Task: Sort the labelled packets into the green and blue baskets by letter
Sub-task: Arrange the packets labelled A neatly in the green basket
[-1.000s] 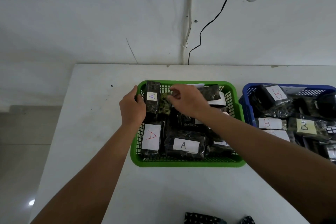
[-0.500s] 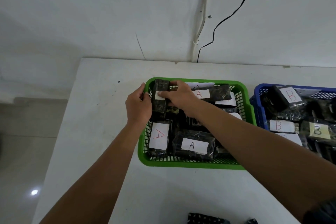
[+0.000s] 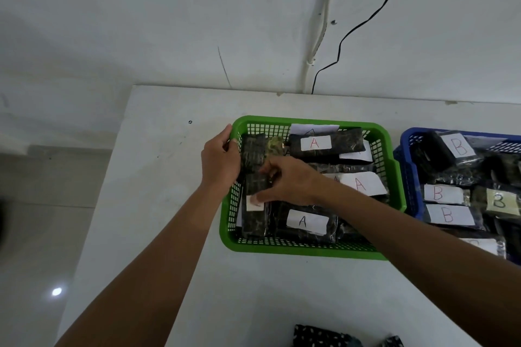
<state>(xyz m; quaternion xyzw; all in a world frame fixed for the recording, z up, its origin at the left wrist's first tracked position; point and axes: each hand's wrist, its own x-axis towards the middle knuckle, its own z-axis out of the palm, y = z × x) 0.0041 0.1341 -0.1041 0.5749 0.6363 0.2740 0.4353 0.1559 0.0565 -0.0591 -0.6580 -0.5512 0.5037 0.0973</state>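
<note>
- Head view, the only one there is: a white table (image 3: 158, 205) against a wall, with a green basket (image 3: 307, 248) in the middle and a blue basket (image 3: 407, 177) just beside it on the right, partly cut off by the frame edge.
- The green one is packed with dark packets wearing white "A" labels, e.g. the front packet (image 3: 306, 222) and one lying across the back (image 3: 324, 144). The blue one holds "B" packets (image 3: 448, 214), so the sort looks right as far as I can read.
- Left hand (image 3: 220, 163) is at the basket's far-left corner, thumb outside the rim and fingers curled in against a dark upright packet (image 3: 253, 160) along the left wall. Looks like it's holding that packet in place.
- Right hand (image 3: 284, 183) reaches in from the right, fingertips curled onto the same left column. It seems to be pinching or pressing a packet with a small white label (image 3: 253, 204); I can't tell which, and the letter is covered.
- My read on the step: tucking and tidying an A packet into the left-hand row, not picking a new one.
- A couple of dark patterned packets (image 3: 324, 336) sit at the table's near edge, labels not visible. So there's probably more to sort.
- Next move calls for letting go once the packet sits snug, then reaching back for one of the near ones and flipping it to read the letter before choosing a basket.
</note>
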